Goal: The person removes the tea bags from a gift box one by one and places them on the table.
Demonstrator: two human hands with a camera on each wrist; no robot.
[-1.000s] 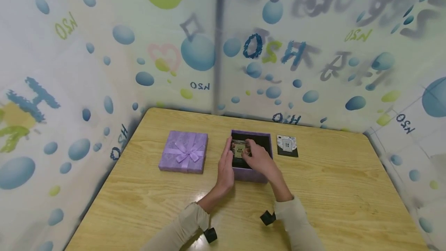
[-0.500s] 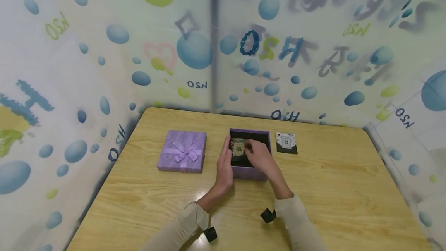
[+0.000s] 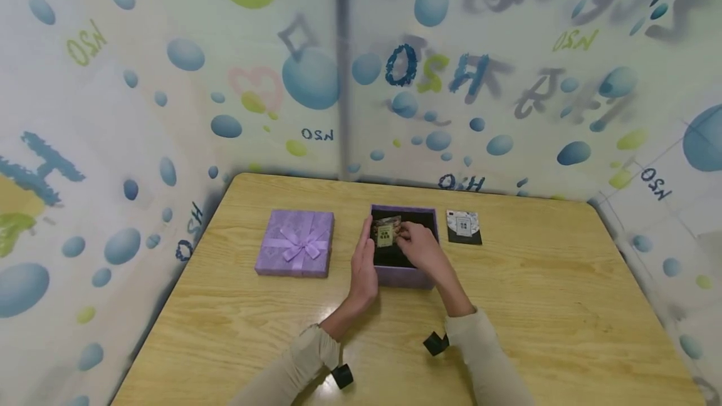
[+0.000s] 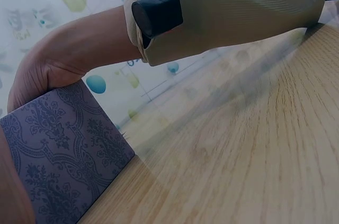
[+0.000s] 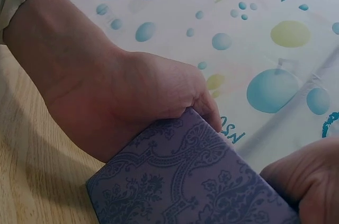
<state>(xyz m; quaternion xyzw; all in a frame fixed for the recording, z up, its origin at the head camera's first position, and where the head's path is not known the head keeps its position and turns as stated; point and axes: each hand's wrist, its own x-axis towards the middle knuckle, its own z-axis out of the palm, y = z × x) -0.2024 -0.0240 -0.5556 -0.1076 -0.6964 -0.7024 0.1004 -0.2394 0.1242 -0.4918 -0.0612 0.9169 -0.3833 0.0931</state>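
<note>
An open purple box (image 3: 402,279) with a black inside stands mid-table. My left hand (image 3: 364,254) grips its left wall, thumb over the rim. My right hand (image 3: 416,243) reaches into the box and pinches a small packet (image 3: 386,235) with a pale label. The right wrist view shows the left hand (image 5: 132,107) clasped on the patterned box wall (image 5: 185,181), and the right hand (image 5: 304,176) at the edge. In the left wrist view the box wall (image 4: 63,150) fills the lower left, with the right hand (image 4: 37,75) over it.
The box's purple lid (image 3: 296,242) with a bow lies to the left on the wooden table (image 3: 541,306). A small black-and-white packet (image 3: 464,227) lies right of the box. Bubble-printed walls close in the table's back and sides.
My right hand has shifted slightly toward the box's far side with the packet. The left hand has kept its hold on the box wall.
</note>
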